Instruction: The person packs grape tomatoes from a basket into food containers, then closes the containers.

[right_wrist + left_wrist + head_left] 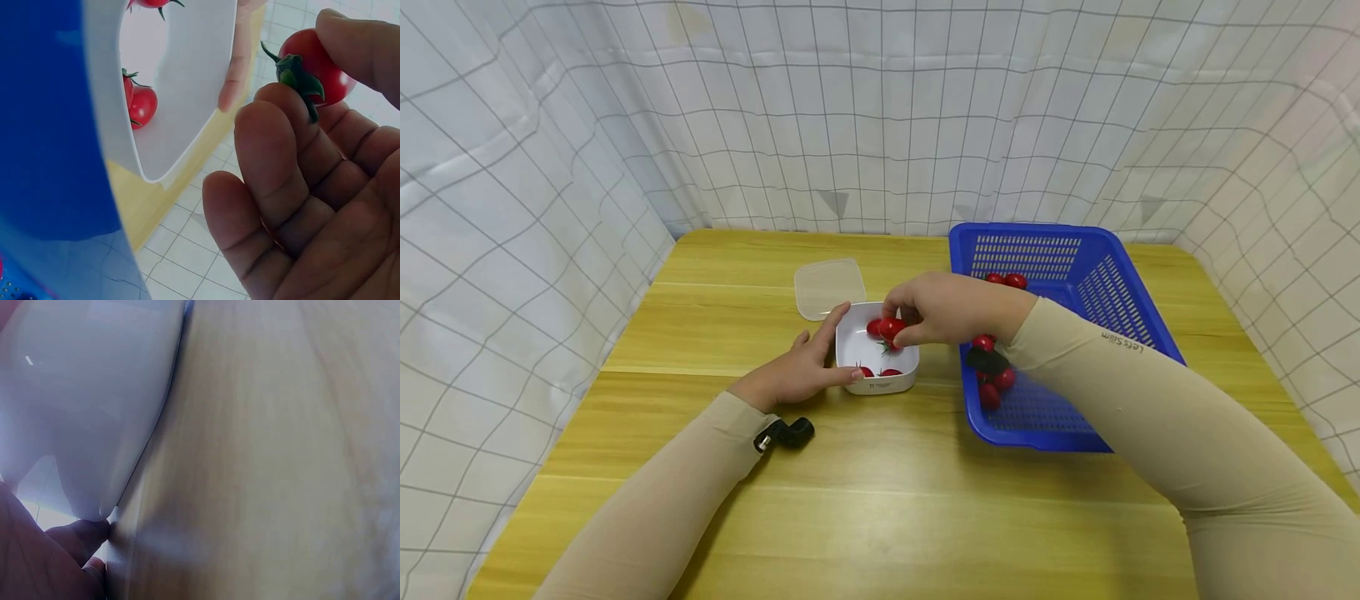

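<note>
My right hand pinches a red cherry tomato with a green stem between thumb and fingers, just above a small white container. The right wrist view shows that tomato at the fingertips of my right hand, beside the container. Other tomatoes lie inside the container. My left hand grips the container's left side, thumb at the front and forefinger along the rim. In the left wrist view the container wall fills the left, with my thumb against it.
A blue slotted basket stands right of the container, with more tomatoes in it under my right forearm. A clear lid lies behind the container. The wooden table is walled by grid-patterned cloth.
</note>
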Motion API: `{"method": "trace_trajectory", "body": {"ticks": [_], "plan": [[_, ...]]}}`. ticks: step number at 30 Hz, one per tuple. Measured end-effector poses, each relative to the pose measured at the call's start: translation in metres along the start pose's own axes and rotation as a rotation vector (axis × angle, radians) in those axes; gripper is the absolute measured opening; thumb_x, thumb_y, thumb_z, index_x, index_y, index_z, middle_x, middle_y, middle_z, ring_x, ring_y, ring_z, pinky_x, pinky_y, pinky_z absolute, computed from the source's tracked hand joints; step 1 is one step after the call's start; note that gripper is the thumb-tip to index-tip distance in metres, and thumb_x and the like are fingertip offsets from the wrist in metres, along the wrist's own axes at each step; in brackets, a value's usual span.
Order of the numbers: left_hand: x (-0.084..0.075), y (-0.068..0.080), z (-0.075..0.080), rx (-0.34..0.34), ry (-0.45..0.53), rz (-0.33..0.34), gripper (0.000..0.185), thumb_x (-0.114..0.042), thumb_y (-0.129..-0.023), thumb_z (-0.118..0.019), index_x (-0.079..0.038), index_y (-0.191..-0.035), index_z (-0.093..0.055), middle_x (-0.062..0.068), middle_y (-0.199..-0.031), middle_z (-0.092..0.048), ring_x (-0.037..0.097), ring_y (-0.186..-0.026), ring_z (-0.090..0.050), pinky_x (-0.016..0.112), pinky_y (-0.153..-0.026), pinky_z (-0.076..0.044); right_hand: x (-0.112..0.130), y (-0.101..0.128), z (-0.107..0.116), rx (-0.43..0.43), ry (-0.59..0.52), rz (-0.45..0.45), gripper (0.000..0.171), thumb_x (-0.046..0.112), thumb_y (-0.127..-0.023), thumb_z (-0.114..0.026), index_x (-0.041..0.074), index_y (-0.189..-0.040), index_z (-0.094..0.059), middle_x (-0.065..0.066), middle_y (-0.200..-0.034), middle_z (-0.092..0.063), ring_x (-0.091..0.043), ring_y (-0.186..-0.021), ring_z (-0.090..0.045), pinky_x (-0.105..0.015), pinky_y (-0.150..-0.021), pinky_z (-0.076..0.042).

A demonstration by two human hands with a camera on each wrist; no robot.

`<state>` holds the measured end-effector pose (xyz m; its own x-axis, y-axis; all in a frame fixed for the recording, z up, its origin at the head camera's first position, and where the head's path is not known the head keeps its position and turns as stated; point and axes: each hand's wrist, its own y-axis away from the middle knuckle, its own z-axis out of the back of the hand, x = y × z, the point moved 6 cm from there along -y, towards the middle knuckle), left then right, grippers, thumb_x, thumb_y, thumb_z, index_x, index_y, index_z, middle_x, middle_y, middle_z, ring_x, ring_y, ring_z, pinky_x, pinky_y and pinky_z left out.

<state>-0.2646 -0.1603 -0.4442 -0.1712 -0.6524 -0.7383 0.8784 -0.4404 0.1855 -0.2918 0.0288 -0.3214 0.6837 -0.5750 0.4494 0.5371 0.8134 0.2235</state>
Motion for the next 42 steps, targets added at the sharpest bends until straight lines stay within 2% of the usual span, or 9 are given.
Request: {"method": "trace_trajectory", "body": {"ticks": [5, 11, 16, 23, 29, 35, 42], "plan": [[0.001, 0.000, 0.000, -0.002, 0.005, 0.008, 0.107, -0.051, -0.097, -0.069, -0.034, -0.169, 0.009, 0.007, -0.177, -0.016, 0.046, -0.162, -0.010, 0.064, -0.129, 0.011, 0.000, -0.001, 0.000, 0.003, -0.001, -0.001, 0.019, 0.025, -0.099, -0.076, 0.014, -0.113, -0.071, 0.002, -0.086, -0.068, -0.014, -0.078, -0.060, -0.029, -0.072, -0.052], [0.001, 0.000, 0.000, -0.003, 0.006, 0.002, 0.107, -0.051, -0.098, -0.068, -0.033, -0.169, 0.009, 0.007, -0.177, -0.017, 0.043, -0.162, -0.015, 0.064, -0.129, 0.011, 0.002, -0.002, -0.002, 0.010, 0.003, -0.004, 0.022, 0.027, -0.098, -0.077, 0.014, -0.114, -0.071, 0.002, -0.085, -0.068, -0.013, -0.078, -0.059, -0.029, -0.071, -0.051], [0.002, 0.000, -0.001, -0.002, 0.005, 0.006, 0.107, -0.053, -0.097, -0.068, -0.033, -0.169, 0.009, 0.007, -0.178, -0.014, 0.045, -0.163, -0.007, 0.066, -0.128, 0.011, 0.002, -0.003, -0.005, 0.014, 0.010, -0.002, 0.024, 0.028, -0.098, -0.078, 0.014, -0.115, -0.071, 0.002, -0.086, -0.067, -0.014, -0.079, -0.059, -0.028, -0.071, -0.050], [0.001, 0.000, 0.000, -0.009, 0.015, -0.012, 0.107, -0.050, -0.098, -0.069, -0.030, -0.170, 0.008, 0.004, -0.178, -0.015, 0.038, -0.163, -0.014, 0.063, -0.129, 0.012, 0.000, -0.005, -0.009, 0.027, 0.011, -0.012, 0.022, 0.027, -0.098, -0.077, 0.014, -0.114, -0.071, 0.001, -0.087, -0.067, -0.015, -0.080, -0.059, -0.028, -0.071, -0.051], [0.002, -0.001, 0.000, -0.008, 0.007, -0.005, 0.107, -0.053, -0.097, -0.069, -0.031, -0.170, 0.007, 0.005, -0.178, -0.015, 0.044, -0.163, -0.009, 0.066, -0.128, 0.011, 0.001, -0.004, -0.011, 0.099, 0.009, -0.012, 0.022, 0.027, -0.100, -0.073, 0.015, -0.118, -0.070, 0.001, -0.093, -0.068, -0.016, -0.084, -0.060, -0.027, -0.074, -0.054], [0.000, -0.001, 0.000, -0.001, 0.005, -0.008, 0.107, -0.051, -0.097, -0.069, -0.031, -0.170, 0.008, 0.005, -0.177, -0.017, 0.039, -0.163, -0.018, 0.063, -0.129, 0.012, 0.000, -0.004, -0.004, 0.074, 0.026, -0.013, 0.019, 0.028, -0.099, -0.075, 0.017, -0.113, -0.070, 0.002, -0.087, -0.065, -0.015, -0.080, -0.058, -0.029, -0.072, -0.050], [0.000, -0.001, -0.001, 0.001, 0.005, -0.010, 0.107, -0.051, -0.098, -0.069, -0.030, -0.170, 0.008, 0.006, -0.177, -0.016, 0.038, -0.163, -0.019, 0.064, -0.129, 0.012, 0.000, -0.006, -0.002, 0.065, 0.006, 0.001, 0.022, 0.025, -0.100, -0.074, 0.015, -0.119, -0.070, 0.002, -0.092, -0.070, -0.015, -0.083, -0.060, -0.030, -0.075, -0.052]]}}
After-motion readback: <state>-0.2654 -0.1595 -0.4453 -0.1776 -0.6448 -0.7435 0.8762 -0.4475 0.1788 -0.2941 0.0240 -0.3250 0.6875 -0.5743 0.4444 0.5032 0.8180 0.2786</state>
